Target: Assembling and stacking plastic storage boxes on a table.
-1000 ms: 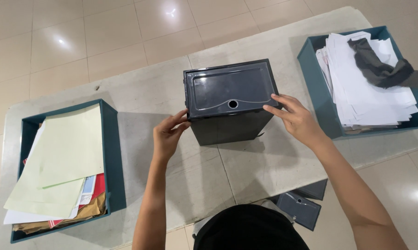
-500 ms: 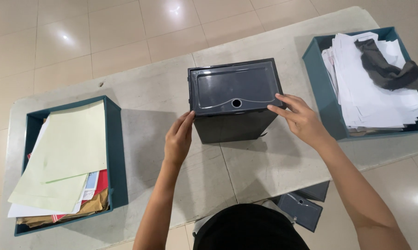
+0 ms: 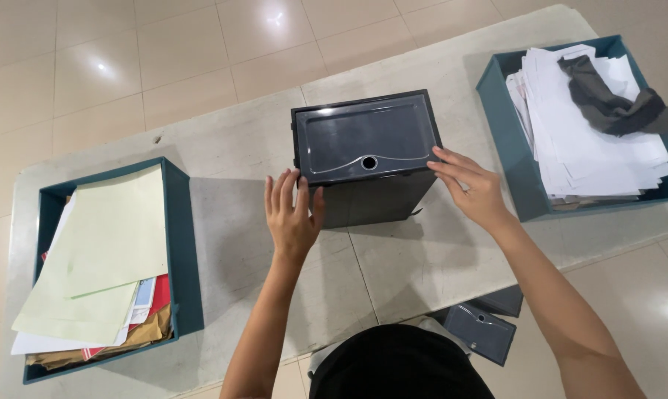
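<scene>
A dark grey plastic box (image 3: 365, 151) with a round hole in its top face stands in the middle of a pale stone table (image 3: 230, 244). My left hand (image 3: 293, 214) rests flat against the box's near left corner, fingers spread. My right hand (image 3: 470, 186) touches the box's near right edge with its fingers extended. Neither hand closes around the box.
A teal tray (image 3: 182, 251) at the left holds pale green sheets and mixed coloured paper. Another teal tray (image 3: 505, 122) at the right holds a stack of white paper with a dark grey cloth (image 3: 607, 100) on top. Dark grey box parts (image 3: 482, 332) lie on the floor below the table's near edge.
The box has shifted slightly toward the right. My left hand has slid from the box's left side to its near left corner, and my right hand has stayed on the right edge.
</scene>
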